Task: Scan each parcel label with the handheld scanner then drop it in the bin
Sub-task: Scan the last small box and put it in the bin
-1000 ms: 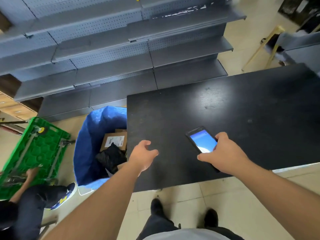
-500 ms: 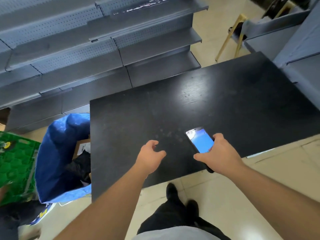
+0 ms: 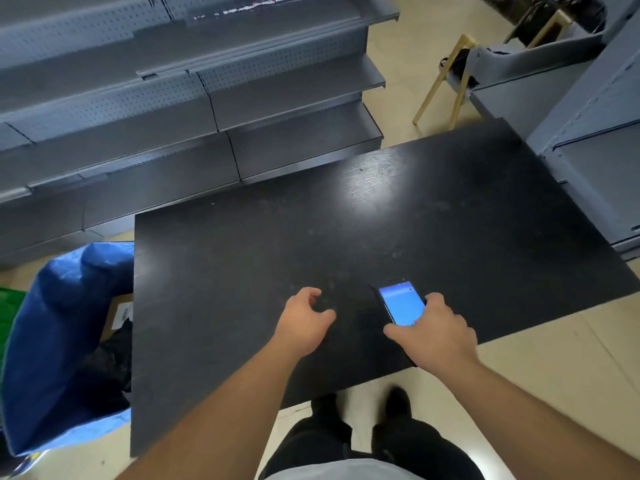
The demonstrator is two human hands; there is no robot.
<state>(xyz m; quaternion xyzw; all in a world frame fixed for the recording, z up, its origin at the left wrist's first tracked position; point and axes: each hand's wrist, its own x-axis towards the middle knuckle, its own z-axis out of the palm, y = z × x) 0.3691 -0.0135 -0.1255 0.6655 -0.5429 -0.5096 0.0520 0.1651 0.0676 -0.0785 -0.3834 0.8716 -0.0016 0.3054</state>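
The black table (image 3: 450,237) fills the middle of the frame, and no parcel shows on it. At lower left stands the blue bin (image 3: 52,341), tight against the table's left edge, with a cardboard parcel (image 3: 119,311) and something black already inside; a barcode label shows on the box.

I'd judge this a gap between parcels: those in the bin look done, and the next move calls for fetching another one, which I can't see anywhere in view.

The right hand (image 3: 436,336), low and right of centre, grips the scanner (image 3: 401,304), a phone-like handset with a lit blue screen, thumb and fingers curled round its lower end. The left hand (image 3: 304,323) hovers just left of it over the table, fingers loosely curled, holding nothing.

The binned parcel lies well apart from both hands, far to their left.
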